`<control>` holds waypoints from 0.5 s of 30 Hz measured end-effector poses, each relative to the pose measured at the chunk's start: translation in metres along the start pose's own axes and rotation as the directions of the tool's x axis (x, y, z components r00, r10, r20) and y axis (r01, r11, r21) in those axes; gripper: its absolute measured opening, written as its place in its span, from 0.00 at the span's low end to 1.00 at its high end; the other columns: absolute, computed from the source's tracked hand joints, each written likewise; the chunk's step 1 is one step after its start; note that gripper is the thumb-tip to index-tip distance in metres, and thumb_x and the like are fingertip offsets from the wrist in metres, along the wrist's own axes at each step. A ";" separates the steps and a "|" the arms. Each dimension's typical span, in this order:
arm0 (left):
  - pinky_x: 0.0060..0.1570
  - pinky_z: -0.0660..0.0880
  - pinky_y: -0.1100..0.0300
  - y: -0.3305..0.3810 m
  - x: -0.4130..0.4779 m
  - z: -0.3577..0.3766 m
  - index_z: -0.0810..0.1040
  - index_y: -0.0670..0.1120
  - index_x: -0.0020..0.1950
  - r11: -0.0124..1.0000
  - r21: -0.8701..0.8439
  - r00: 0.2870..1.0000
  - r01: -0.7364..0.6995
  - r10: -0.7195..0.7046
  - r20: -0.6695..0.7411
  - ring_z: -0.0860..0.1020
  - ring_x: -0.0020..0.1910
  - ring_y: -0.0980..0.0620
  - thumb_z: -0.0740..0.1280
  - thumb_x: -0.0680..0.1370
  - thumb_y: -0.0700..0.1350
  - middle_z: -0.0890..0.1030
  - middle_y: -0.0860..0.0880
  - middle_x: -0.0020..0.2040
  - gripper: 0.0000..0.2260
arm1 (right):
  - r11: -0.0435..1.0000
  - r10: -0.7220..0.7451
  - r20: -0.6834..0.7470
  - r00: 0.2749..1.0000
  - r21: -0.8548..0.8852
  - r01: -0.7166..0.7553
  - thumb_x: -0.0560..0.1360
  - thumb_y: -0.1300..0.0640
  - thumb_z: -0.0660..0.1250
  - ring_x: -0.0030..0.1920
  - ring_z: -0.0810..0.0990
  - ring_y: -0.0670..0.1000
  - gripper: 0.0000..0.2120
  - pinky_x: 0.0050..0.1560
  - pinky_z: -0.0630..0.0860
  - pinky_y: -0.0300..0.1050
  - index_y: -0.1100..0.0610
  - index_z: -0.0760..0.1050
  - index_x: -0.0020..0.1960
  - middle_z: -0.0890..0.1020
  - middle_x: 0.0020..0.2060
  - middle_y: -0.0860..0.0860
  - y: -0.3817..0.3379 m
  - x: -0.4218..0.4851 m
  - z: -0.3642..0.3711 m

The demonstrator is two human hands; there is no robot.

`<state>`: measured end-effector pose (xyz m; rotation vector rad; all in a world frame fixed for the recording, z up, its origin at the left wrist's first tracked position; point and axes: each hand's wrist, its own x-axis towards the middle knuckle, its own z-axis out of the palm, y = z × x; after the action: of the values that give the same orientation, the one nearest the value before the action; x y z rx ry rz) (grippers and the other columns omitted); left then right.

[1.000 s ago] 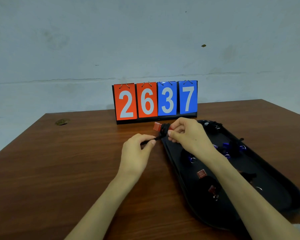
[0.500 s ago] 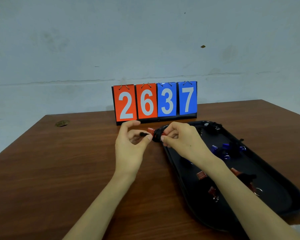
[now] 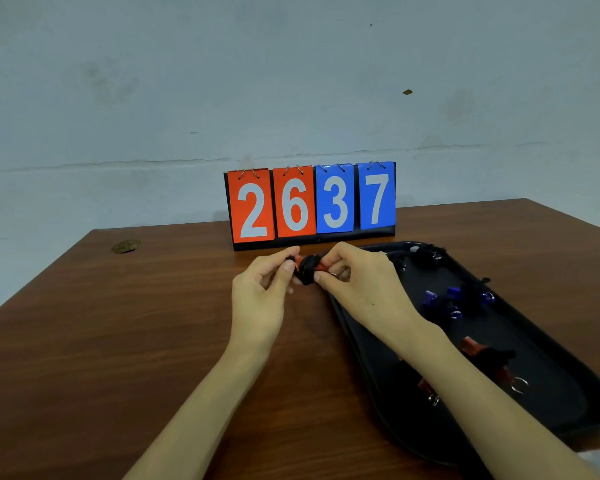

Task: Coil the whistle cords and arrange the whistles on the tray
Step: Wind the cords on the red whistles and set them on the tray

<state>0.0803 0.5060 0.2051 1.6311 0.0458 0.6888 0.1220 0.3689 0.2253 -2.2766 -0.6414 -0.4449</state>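
Both hands meet just left of the black tray, above the table. My right hand pinches a red whistle whose black cord is wound around its body. My left hand pinches the free end of that cord between thumb and forefinger, close to the whistle. On the tray lie blue whistles with coiled cords and key rings, red whistles nearer me, and a black one at the far end. My right forearm hides part of the tray.
A flip scoreboard reading 2637 stands at the back of the brown wooden table, just beyond my hands. A round cable hole sits at the far left. The wall rises right behind the table.
The cord end has shortened as it wound onto the red whistle. My left hand rose from below the whistle up to it, and both hands now sit close together.
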 end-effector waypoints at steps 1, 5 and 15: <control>0.41 0.77 0.69 0.001 0.000 0.000 0.78 0.52 0.55 1.000 0.003 1.000 0.003 -0.003 -0.007 0.80 0.40 0.60 0.66 0.76 0.41 0.82 0.52 0.46 0.10 | 1.000 -0.009 -0.002 1.000 -0.008 0.009 0.72 0.53 0.70 0.41 0.77 0.43 0.08 0.45 0.75 0.35 0.55 0.77 0.50 0.80 0.40 0.46 0.000 -0.001 0.001; 0.42 0.78 0.65 0.001 0.001 -0.002 0.79 0.49 0.49 1.000 -0.001 0.998 -0.013 0.013 -0.069 0.81 0.40 0.55 0.71 0.73 0.42 0.83 0.50 0.42 0.06 | 0.998 -0.053 0.005 0.999 -0.043 0.053 0.72 0.53 0.70 0.42 0.78 0.44 0.08 0.47 0.78 0.40 0.54 0.77 0.50 0.81 0.40 0.47 -0.002 -0.002 0.004; 0.44 0.73 0.73 -0.008 0.000 -0.003 0.82 0.49 0.52 0.899 0.394 0.978 -0.191 0.206 0.003 0.78 0.46 0.61 0.69 0.74 0.43 0.81 0.55 0.46 0.07 | 0.983 -0.110 0.092 0.990 -0.139 0.122 0.75 0.52 0.67 0.45 0.79 0.45 0.09 0.51 0.77 0.40 0.54 0.75 0.54 0.82 0.44 0.48 -0.005 -0.004 0.006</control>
<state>0.0820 0.5108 0.1976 2.0279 0.0478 0.9119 0.1171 0.3750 0.2219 -2.4133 -0.8113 -0.4666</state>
